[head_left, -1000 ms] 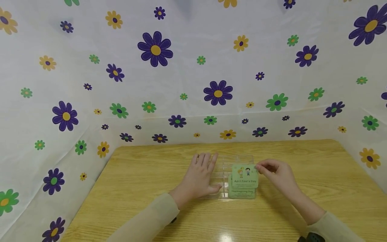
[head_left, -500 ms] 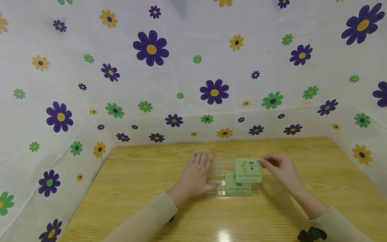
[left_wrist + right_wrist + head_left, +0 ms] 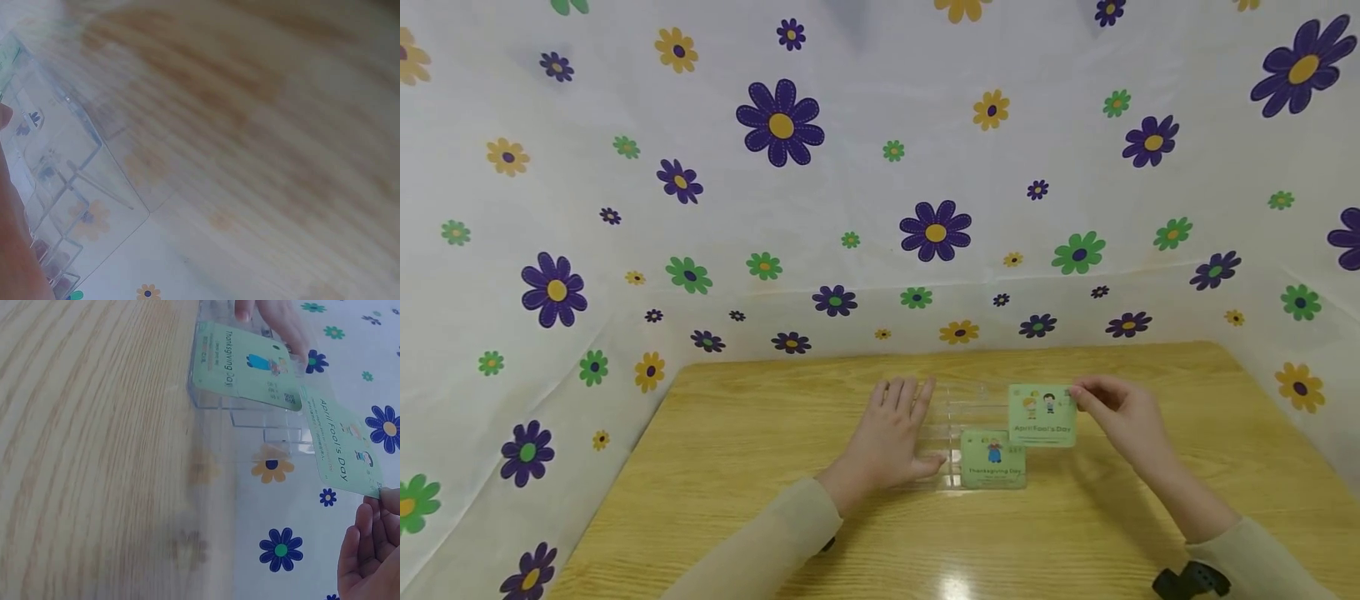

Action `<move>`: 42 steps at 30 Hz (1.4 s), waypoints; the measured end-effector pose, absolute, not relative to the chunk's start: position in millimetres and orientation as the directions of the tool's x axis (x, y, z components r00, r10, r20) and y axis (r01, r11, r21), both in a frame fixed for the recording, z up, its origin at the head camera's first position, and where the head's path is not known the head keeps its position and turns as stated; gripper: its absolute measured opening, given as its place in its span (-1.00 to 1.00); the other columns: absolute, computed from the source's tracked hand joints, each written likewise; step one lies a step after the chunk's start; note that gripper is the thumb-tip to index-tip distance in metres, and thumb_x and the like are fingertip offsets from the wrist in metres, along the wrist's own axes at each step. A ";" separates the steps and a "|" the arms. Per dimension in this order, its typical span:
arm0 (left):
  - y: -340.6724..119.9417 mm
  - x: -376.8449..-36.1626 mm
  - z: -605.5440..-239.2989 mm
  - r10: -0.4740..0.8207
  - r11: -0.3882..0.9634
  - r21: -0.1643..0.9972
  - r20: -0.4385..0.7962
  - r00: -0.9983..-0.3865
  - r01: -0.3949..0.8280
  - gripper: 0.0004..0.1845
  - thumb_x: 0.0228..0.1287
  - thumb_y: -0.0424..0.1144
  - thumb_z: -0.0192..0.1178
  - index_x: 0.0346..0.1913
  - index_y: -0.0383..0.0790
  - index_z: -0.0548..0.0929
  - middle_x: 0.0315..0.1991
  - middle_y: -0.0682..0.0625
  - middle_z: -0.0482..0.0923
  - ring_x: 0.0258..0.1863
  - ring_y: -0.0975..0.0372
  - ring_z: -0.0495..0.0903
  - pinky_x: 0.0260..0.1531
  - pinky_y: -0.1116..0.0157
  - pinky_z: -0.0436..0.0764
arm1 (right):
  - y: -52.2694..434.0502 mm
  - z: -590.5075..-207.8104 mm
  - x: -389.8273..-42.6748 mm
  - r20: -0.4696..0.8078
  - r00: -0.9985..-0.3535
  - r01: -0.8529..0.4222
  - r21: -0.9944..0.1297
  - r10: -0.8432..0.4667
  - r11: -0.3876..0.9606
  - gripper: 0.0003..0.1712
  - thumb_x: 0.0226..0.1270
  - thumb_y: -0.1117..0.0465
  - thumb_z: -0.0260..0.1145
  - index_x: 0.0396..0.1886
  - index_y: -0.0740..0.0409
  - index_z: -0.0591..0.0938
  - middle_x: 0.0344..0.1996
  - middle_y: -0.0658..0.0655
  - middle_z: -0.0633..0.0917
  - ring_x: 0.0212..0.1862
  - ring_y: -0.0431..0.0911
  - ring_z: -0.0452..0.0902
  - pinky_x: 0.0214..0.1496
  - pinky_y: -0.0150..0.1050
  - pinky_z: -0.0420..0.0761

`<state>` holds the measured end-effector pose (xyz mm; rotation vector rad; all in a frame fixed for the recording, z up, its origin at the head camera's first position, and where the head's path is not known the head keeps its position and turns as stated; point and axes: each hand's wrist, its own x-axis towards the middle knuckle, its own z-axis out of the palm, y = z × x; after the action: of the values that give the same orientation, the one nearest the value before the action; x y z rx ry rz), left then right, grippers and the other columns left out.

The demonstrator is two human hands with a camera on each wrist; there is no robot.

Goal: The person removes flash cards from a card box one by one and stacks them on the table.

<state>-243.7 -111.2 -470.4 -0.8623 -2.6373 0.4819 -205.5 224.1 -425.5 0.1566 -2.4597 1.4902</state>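
My right hand (image 3: 1127, 425) pinches the upper right corner of a green "April Fool's Day" card (image 3: 1042, 415) between thumb and finger. The card is raised, with its lower left corner near a green "Thanksgiving Day" card (image 3: 992, 468). That second card stands in the front right slot of a clear plastic card rack (image 3: 955, 412). On the rack's left side lies my left hand (image 3: 887, 437), fingers straight and thumb spread. In the right wrist view, the held card (image 3: 340, 440) hangs from the right fingers, past the edge of the rack (image 3: 250, 419).
The rack's stepped clear tiers (image 3: 69, 187) show in the left wrist view. Under everything is a wooden table (image 3: 760, 425). A white cloth with printed flowers (image 3: 850, 183) hangs behind and along both sides. A dark wrist strap (image 3: 1191, 581) sits by the right sleeve.
The right hand has drawn the April Fool's Day card up and to the right, uncovering more of the Thanksgiving Day card. The left hand stays in place on the rack.
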 end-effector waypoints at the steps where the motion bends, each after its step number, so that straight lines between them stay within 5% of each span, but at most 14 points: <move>1: -111.6 -243.5 -470.7 0.613 0.760 -0.412 0.197 -0.765 0.503 0.21 0.31 0.63 -0.12 0.72 -0.24 0.01 0.38 -0.17 0.38 0.36 0.01 0.43 0.46 -0.04 0.38 | 225.5 -426.0 -205.6 0.271 -0.961 -0.220 -0.857 0.044 0.466 -0.72 0.56 0.28 0.32 -0.02 0.48 0.73 -0.38 -0.39 0.64 -0.29 -0.45 0.55 -0.19 -0.56 0.60; 10: -112.5 -242.7 -472.8 0.619 0.768 -0.381 0.232 -0.750 0.515 0.23 0.28 0.62 -0.04 0.71 -0.25 0.03 0.37 -0.17 0.39 0.34 0.02 0.45 0.43 -0.03 0.40 | 239.9 -437.2 -205.0 0.265 -0.963 -0.214 -0.870 0.054 0.445 -0.74 0.55 0.32 0.32 -0.02 0.51 0.72 -0.38 -0.48 0.63 -0.28 -0.49 0.57 -0.18 -0.57 0.61; 21: -111.8 -244.0 -472.5 0.618 0.765 -0.405 0.239 -0.749 0.501 0.23 0.27 0.62 -0.05 0.71 -0.23 0.04 0.39 -0.16 0.39 0.36 0.02 0.44 0.46 -0.03 0.38 | 251.3 -448.5 -205.2 0.210 -0.974 -0.141 -0.854 0.084 0.501 -0.73 0.57 0.28 0.32 -0.05 0.49 0.72 -0.32 -0.23 0.73 -0.29 -0.49 0.55 -0.20 -0.53 0.64; 27: -112.9 -243.3 -472.9 0.614 0.769 -0.389 0.234 -0.754 0.506 0.22 0.27 0.61 -0.03 0.71 -0.23 0.05 0.39 -0.16 0.39 0.37 0.02 0.44 0.47 -0.05 0.38 | 257.3 -455.6 -205.8 0.193 -0.979 -0.124 -0.831 0.071 0.542 -0.71 0.56 0.27 0.32 -0.03 0.50 0.73 -0.37 -0.30 0.67 -0.31 -0.47 0.53 -0.23 -0.51 0.61; 36: -112.5 -242.2 -471.9 0.612 0.768 -0.395 0.222 -0.759 0.503 0.22 0.27 0.62 -0.04 0.71 -0.22 0.04 0.39 -0.15 0.40 0.37 0.02 0.44 0.47 -0.03 0.38 | 264.6 -464.9 -207.5 0.089 -0.995 -0.037 -0.788 0.054 0.615 -0.62 0.61 0.14 0.29 0.03 0.44 0.73 -0.19 0.18 0.80 -0.31 -0.48 0.49 -0.24 -0.47 0.58; 42: -112.2 -242.9 -470.6 0.609 0.771 -0.391 0.222 -0.761 0.503 0.23 0.27 0.62 -0.03 0.71 -0.23 0.03 0.39 -0.14 0.39 0.35 0.03 0.44 0.45 -0.02 0.38 | 266.6 -468.6 -212.0 0.057 -0.997 -0.014 -0.755 0.045 0.656 -0.66 0.59 0.16 0.31 -0.03 0.41 0.76 -0.12 0.30 0.82 -0.26 -0.43 0.49 -0.21 -0.46 0.52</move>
<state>-242.9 -112.2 -470.6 -0.8535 -2.6283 0.4421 -212.0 266.6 -468.6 -0.0259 -2.7935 1.2746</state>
